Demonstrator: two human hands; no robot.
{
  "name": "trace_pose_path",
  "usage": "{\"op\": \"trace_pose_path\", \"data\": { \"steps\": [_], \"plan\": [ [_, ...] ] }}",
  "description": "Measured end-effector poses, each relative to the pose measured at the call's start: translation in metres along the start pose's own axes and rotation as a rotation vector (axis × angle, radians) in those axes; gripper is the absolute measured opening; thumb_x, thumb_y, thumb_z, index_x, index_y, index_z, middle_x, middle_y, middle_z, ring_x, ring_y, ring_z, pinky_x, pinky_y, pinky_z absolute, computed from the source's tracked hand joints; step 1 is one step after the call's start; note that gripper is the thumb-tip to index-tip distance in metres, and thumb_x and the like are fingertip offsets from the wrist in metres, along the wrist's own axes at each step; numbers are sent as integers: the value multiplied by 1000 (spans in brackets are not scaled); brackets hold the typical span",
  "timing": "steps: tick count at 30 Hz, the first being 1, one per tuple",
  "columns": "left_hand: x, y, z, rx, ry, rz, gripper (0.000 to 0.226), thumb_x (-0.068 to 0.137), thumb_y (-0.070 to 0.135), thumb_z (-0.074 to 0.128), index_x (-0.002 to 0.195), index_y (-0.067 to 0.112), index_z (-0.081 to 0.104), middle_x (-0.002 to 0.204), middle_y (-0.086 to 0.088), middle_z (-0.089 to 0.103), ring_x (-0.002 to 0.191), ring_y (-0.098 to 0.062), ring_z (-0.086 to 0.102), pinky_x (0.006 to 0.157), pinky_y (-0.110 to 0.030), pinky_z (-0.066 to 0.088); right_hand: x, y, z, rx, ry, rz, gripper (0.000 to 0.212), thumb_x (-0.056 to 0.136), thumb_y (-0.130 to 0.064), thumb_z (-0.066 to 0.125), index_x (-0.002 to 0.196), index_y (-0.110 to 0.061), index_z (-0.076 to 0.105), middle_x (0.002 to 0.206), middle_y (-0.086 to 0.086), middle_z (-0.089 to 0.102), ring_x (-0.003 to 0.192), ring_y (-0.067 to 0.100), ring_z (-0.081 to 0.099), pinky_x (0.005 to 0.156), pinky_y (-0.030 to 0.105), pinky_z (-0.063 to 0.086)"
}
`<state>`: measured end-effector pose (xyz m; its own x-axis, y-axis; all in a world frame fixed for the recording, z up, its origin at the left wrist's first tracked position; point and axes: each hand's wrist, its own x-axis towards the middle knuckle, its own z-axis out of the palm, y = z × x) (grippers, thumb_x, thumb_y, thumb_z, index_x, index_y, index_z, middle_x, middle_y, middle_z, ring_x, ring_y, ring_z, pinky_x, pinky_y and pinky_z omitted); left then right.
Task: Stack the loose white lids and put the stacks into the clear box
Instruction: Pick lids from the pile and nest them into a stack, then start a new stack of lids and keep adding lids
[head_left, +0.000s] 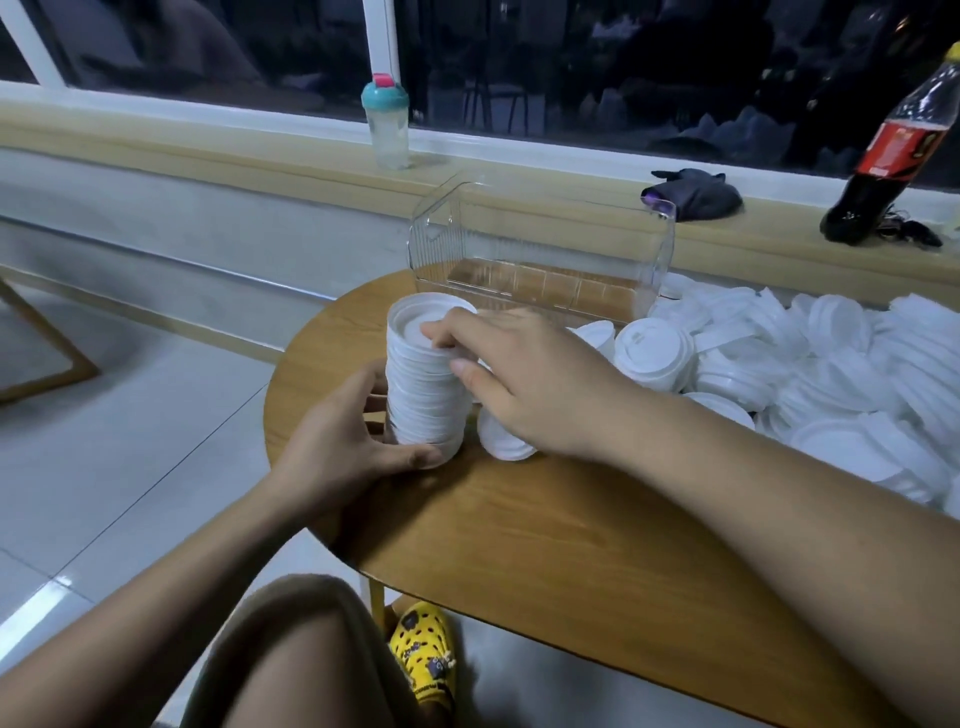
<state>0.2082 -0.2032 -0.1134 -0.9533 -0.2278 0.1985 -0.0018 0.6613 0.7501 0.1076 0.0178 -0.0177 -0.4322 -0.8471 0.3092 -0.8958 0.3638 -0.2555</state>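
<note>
A tall stack of white lids (423, 387) stands upright near the left edge of the round wooden table (545, 530). My left hand (343, 441) grips the stack's base, thumb in front and fingers behind. My right hand (524, 374) holds the stack's top, fingertips on the uppermost lid and thumb against the side. A short stack of lids (501, 441) lies just right of the tall one, partly under my right hand. The clear box (540, 249) sits behind the stack with nothing in it. A large heap of loose white lids (810, 374) covers the table's right side.
On the window ledge stand a teal-capped shaker bottle (385, 124), a dark cloth (691, 195) and a cola bottle (893, 150). My knee and a yellow shoe (423, 654) are below the table's front edge. Tiled floor lies to the left.
</note>
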Motion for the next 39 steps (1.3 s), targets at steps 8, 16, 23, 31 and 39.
{"op": "trace_pose_path", "data": {
  "steps": [8, 16, 23, 31, 39],
  "plan": [
    [53, -41, -33, -24, 91, -33, 87, 67, 44, 103, 140, 43, 55, 124, 22, 71, 115, 2, 68, 95, -32, 59, 84, 7, 18, -55, -55, 12, 29, 107, -18, 49, 136, -20, 49, 141, 8, 66, 121, 37, 62, 96, 51, 51],
    [106, -78, -64, -64, 77, -61, 79, 70, 38, 103, 137, 36, 61, 122, 19, 73, 106, 5, 72, 94, -31, 60, 157, 14, 32, -102, -93, 101, 33, 105, -16, 45, 137, -22, 47, 132, 10, 68, 111, 38, 63, 90, 52, 54],
    [141, -97, -76, -155, 40, -81, 91, 61, 49, 103, 140, 38, 59, 130, 11, 73, 117, -8, 73, 105, -47, 59, 192, 28, 42, -76, -68, 129, 32, 104, -16, 46, 136, -21, 48, 135, 11, 68, 116, 37, 63, 95, 51, 53],
    [146, -99, -78, -161, 60, -83, 104, 57, 62, 102, 146, 47, 51, 136, 10, 70, 125, -11, 69, 108, -51, 58, 198, 29, 37, -60, -79, 142, 32, 99, -26, 39, 130, -29, 46, 136, 9, 67, 116, 38, 63, 98, 53, 53],
    [113, -51, -95, -90, 189, -27, 106, 66, 53, 99, 155, 41, 42, 147, 9, 60, 134, -9, 59, 106, -37, 55, 165, 18, 7, 18, 73, 71, 49, 97, -8, 39, 140, -31, 45, 128, -4, 66, 105, 32, 61, 93, 48, 53]
  ]
}}
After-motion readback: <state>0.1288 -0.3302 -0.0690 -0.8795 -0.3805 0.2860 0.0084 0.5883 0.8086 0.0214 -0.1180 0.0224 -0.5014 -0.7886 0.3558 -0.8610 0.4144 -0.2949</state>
